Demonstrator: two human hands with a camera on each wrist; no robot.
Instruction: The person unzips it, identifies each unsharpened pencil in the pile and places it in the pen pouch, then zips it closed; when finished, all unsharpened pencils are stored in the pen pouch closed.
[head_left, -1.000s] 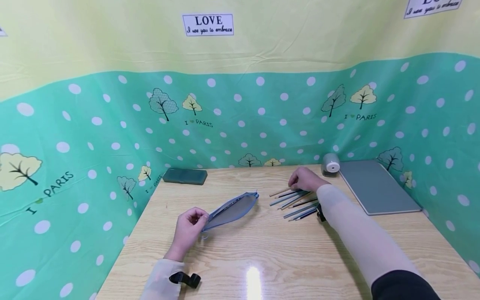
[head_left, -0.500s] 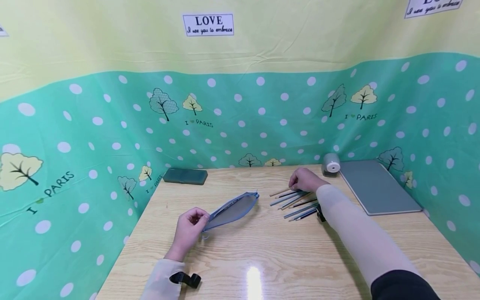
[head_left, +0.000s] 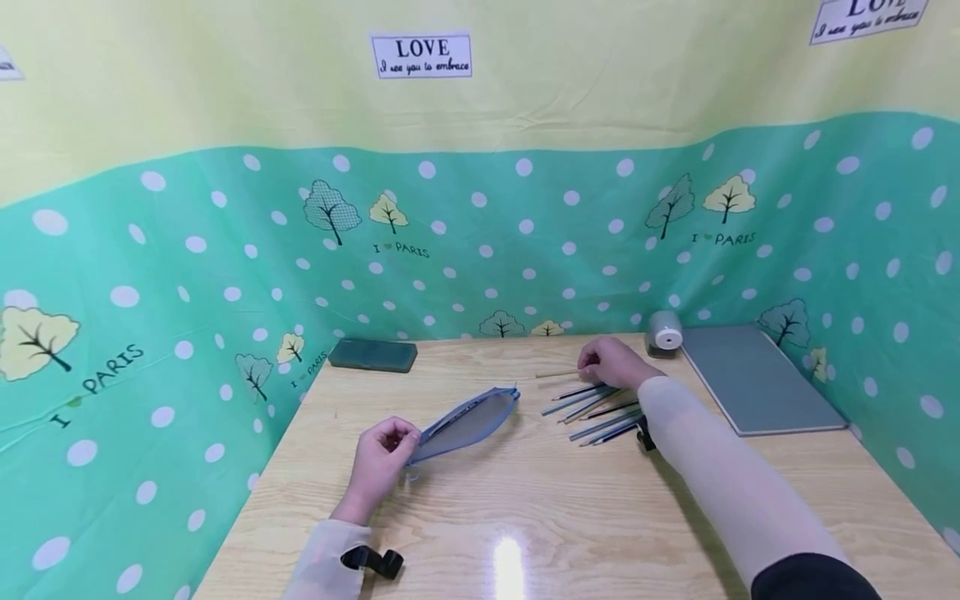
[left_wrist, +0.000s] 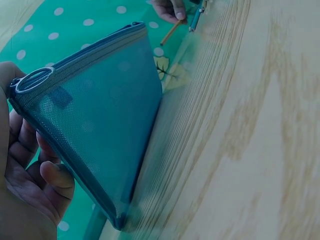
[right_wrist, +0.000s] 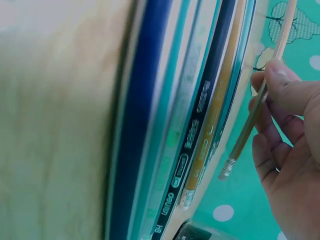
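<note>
My left hand (head_left: 377, 462) grips the near end of a blue mesh zipper pouch (head_left: 468, 423), whose top gapes open. In the left wrist view the thumb and fingers sit on the pouch's edge, below a round zipper pull (left_wrist: 35, 80). On the right, my right hand (head_left: 611, 362) pinches a wooden-coloured pencil (head_left: 557, 374) between thumb and fingers. The right wrist view shows this pencil's eraser end (right_wrist: 227, 169) sticking out below the fingers. Several other pencils (head_left: 592, 412), blue, black and yellow-brown, lie loosely together just below this hand.
A dark green case (head_left: 372, 355) lies at the back left of the wooden table (head_left: 450, 533). At the back right stand a small grey-and-white device (head_left: 665, 333) and a flat grey board (head_left: 761, 379). A patterned curtain (head_left: 450, 208) surrounds the table's back and sides.
The pencil in my right hand has come away from the other pencils, its far end rising a little. My left hand and the pouch have stayed almost still.
</note>
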